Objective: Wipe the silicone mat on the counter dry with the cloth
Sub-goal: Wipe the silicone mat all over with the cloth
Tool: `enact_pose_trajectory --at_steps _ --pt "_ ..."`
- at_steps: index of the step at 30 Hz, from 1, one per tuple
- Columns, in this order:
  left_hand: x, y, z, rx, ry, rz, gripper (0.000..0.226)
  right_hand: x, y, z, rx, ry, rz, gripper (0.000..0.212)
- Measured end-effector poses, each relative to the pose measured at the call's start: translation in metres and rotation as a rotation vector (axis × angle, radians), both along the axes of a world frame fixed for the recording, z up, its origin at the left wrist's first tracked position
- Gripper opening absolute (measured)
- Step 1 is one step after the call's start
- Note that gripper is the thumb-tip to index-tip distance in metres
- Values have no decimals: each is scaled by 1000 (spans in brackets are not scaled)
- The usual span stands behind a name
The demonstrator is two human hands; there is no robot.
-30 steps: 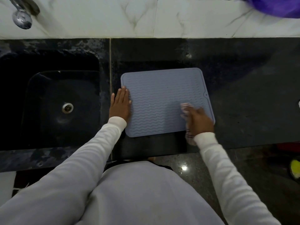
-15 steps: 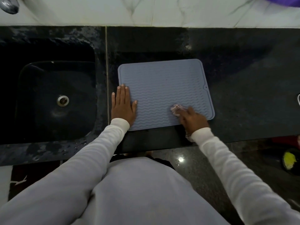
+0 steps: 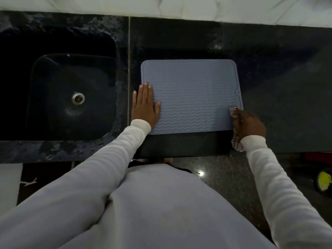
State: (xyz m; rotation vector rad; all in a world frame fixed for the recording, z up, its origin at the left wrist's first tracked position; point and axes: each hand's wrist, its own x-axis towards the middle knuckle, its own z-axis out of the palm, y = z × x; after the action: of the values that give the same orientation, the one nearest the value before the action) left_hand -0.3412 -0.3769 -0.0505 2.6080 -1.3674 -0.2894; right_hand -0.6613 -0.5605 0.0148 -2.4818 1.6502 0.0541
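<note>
The right hand (image 3: 248,123) is curled around a bunched checked cloth (image 3: 235,110), with one plaid end poking out past the fingers onto the mat and the other end trailing out behind the wrist toward the counter's front edge. Under that grip lies the near right corner of the blue-grey silicone mat (image 3: 192,97), which sits flat on the dark stone counter (image 3: 287,105); most of the ribbed surface stretches away from the cloth toward the other hand. The left hand (image 3: 144,106) lies flat with straight fingers on the opposite border of the mat, pressing it down, its little-finger side hanging over onto bare counter.

Beyond the left hand, across a seam in the stone, is a black sink (image 3: 71,97) with a metal drain (image 3: 78,98), and water beads show on the counter around it.

The risks, as I judge them, come from how little cloth is actually in contact. Bunched this tightly, it touches only a narrow strip, so the wavy ridges farther from the grip could be left damp, and small droplets seem to glint there already. A stroke starting at this corner could also catch the rim and lift or fold it, since the holding hand is on the far border. The mat's near edge lies close to the counter's front, so a hard pull toward the body might drag it over. The wet patch by the sink could re-wet anything that slides that way.
</note>
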Motion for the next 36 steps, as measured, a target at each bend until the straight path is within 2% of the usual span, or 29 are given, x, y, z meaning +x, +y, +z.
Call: enact_pose_trajectory --at_steps 7,9,11,15,18,21,23,28,33,36 --pt "1 0 0 -8 12 -7 68 98 101 -2 26 -306 404 40" --pt "1 1 -1 -9 6 -13 68 120 127 -12 -1 -273 481 37" --pt "2 2 -1 -13 -1 -17 67 127 138 -24 -11 -141 516 31" --pt "2 3 -1 -12 -19 -20 67 106 110 -28 114 -26 406 36" --pt "2 3 1 -10 -21 -13 67 80 78 -18 102 -14 369 34" --pt "1 4 2 -9 -30 -17 67 45 49 -7 121 -2 295 42" --pt "2 4 1 -8 -31 -21 67 17 28 -6 89 6 228 38" --pt "3 5 0 -10 -29 -24 67 -33 -23 -4 39 135 58 44" --pt "1 4 0 -19 -23 -14 67 -28 -18 3 15 151 29 48" --pt "1 5 1 -19 -27 -6 67 -5 10 8 12 33 62 38"
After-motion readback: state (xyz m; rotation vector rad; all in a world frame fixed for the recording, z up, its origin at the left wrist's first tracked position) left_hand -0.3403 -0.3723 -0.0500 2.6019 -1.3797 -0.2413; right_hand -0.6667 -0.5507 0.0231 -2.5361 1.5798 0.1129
